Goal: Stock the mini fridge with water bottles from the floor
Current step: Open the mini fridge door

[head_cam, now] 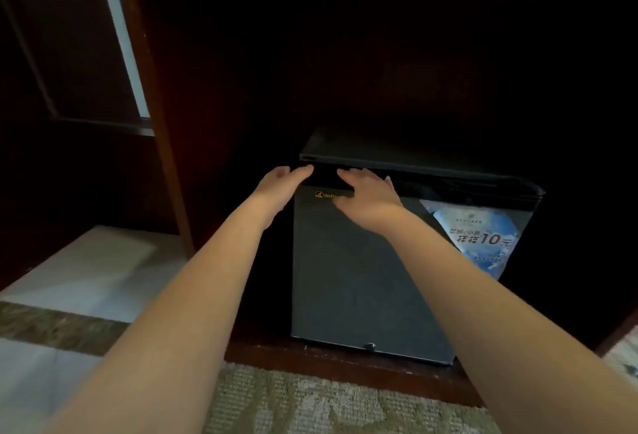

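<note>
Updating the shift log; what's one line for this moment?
fridge door: shut | left hand: door's top-left corner | right hand: top edge | bottles: none visible

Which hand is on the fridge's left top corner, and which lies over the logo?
The left hand reaches the mini fridge door's top left corner; the right hand rests flat beside the gold logo, partly covering it.

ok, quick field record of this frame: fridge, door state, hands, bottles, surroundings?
fridge: small dark grey mini fridge inside a dark wooden cabinet
door: looks shut
sticker: blue and white printed sticker, door's upper right corner
left hand: open, at the door's top left corner, holding nothing
right hand: open, flat on the upper door, covering part of the gold logo
bottles: none in view
floor: patterned beige carpet
</note>
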### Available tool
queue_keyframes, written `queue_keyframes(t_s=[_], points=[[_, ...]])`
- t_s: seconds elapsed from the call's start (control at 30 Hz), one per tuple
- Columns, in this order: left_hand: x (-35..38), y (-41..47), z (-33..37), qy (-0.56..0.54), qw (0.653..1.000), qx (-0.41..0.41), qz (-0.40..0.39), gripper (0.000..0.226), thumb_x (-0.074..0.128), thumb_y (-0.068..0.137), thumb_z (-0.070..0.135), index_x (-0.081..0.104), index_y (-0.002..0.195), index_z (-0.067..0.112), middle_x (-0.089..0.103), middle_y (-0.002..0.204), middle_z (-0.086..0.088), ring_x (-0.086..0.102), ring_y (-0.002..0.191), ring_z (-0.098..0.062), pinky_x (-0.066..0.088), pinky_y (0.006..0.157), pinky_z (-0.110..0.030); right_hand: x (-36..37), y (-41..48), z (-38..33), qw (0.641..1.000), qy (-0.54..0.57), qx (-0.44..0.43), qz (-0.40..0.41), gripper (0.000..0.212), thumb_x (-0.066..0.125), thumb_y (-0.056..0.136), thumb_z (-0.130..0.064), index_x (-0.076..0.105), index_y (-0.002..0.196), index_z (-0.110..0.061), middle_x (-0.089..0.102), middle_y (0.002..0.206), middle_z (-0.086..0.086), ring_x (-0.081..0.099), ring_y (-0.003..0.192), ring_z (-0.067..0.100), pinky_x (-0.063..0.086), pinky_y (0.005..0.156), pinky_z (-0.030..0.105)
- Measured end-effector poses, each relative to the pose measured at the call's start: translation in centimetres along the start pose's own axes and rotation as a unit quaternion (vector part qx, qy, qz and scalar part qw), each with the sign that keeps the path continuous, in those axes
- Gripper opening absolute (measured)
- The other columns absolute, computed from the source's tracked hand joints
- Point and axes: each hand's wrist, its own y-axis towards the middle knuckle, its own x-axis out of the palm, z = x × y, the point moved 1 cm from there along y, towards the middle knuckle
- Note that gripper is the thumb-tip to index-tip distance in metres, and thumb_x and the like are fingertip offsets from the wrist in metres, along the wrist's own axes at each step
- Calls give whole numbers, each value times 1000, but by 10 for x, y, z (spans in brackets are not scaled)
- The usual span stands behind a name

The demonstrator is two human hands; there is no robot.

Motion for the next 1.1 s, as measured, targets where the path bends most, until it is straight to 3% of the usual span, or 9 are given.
queue_keyframes(t_s=[0.23,0.4,0.67,0.77,0.93,1.1], points=[[14,8,-8,-104,994,-6,-32,89,51,80,69,22,151,23,29,154,1,31,138,-19,32,109,-39,6,-2,3,999,-42,-12,3,65,47,96,-34,16,153,-23,14,161,-4,3,149,15,-5,118,40],[15,5,-6,-110,994,2,-22,110,52,59,84,23,149,29,29,153,4,30,138,-19,27,109,-41,0,-3,-3,998,-58,-3,-31,65,46,95,-31,16,153,-23,11,161,-3,2,149,16,-3,118,41],[7,-13,-6,-63,997,-32,19,92,51,77,72,26,149,20,32,153,-3,32,139,-24,29,113,-42,-10,-25,-13,998,-42,8,-46,61,45,96,-29,20,152,-22,15,160,-4,3,149,17,-2,120,43],[2,-38,-2,-37,998,-37,27,89,50,80,70,28,147,17,36,150,-5,37,136,-24,32,110,-38,-11,-43,-19,999,-35,9,-25,58,45,96,-36,28,150,-22,23,158,-2,11,148,19,4,120,46],[-7,-88,2,24,999,-27,22,85,45,82,70,33,145,13,42,146,-6,43,131,-24,37,106,-40,-23,-86,-31,997,56,50,-9,50,43,97,-46,48,140,-20,52,140,3,39,135,23,18,118,45],[-8,-143,5,88,996,-26,13,75,38,87,67,41,140,14,43,144,-5,43,130,-25,38,105,-42,-32,-140,-30,996,69,53,8,48,38,99,-48,64,120,-13,62,128,4,47,128,24,21,116,46]])
